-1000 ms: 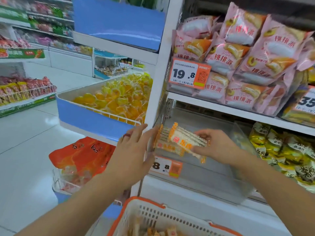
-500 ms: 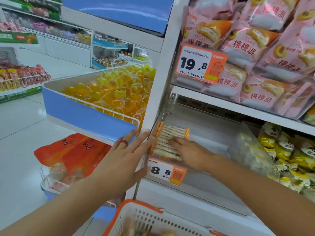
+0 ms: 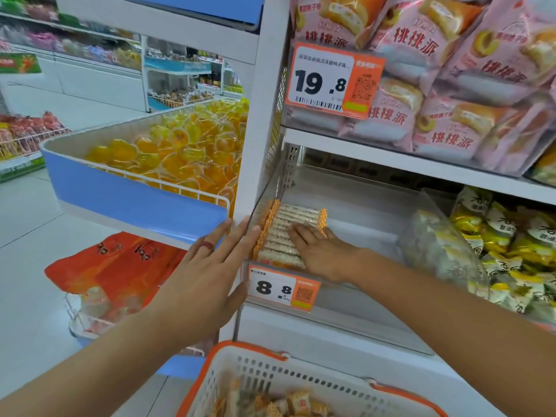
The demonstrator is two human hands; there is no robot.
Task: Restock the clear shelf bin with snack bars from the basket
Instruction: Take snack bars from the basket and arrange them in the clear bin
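A row of snack bars with orange crimped ends lies in the left front corner of the clear shelf bin. My right hand is inside the bin, fingers flat on the bars, pressing them toward the left wall. Outside the bin, my left hand is spread open with its fingertips against the bin's left front corner and the white upright. The white basket with an orange rim is at the bottom, and more snack bars lie in it.
An orange price tag 8.8 hangs on the bin's front. Yellow-green packets fill the bin to the right. Pink cake bags fill the shelf above. A blue tray of yellow jelly cups juts out on the left.
My right hand carried the bundle of bars into the bin, laid it down in the left corner, and now presses on it. My left hand moved up against the bin's corner.
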